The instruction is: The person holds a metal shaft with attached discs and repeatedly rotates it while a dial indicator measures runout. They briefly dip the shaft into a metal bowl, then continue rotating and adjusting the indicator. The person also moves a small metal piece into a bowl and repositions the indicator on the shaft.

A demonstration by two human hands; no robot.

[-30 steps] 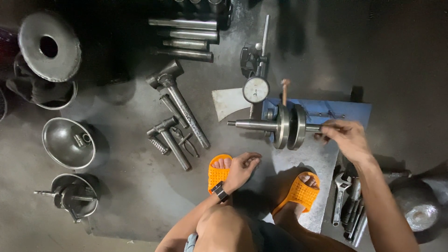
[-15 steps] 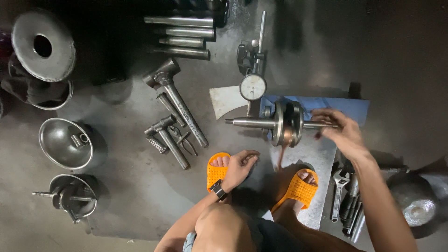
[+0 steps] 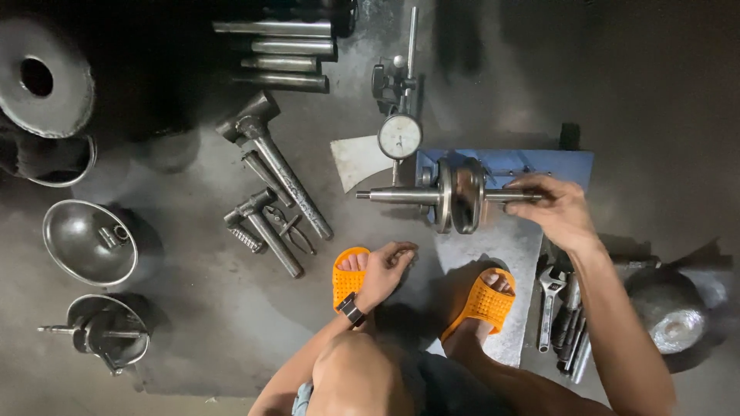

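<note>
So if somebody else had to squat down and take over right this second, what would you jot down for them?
Right hand: gripping the right-hand shaft end of the crankshaft, which lies level across a stand on the blue-grey mat.
Left hand: holding nothing, resting on the left foot in its orange sandal.
Dial gauge: just behind the crankshaft, dial facing up; whether its tip touches the shaft cannot be told.
Hammers lie to the left, spanners beside the right foot.
Done: crankshaft mounted.
Left: not clear from this view.

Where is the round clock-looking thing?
The dial gauge sits at the top middle of the head view, on its stand just behind the crankshaft, beside a pale scrap on the floor.
</note>
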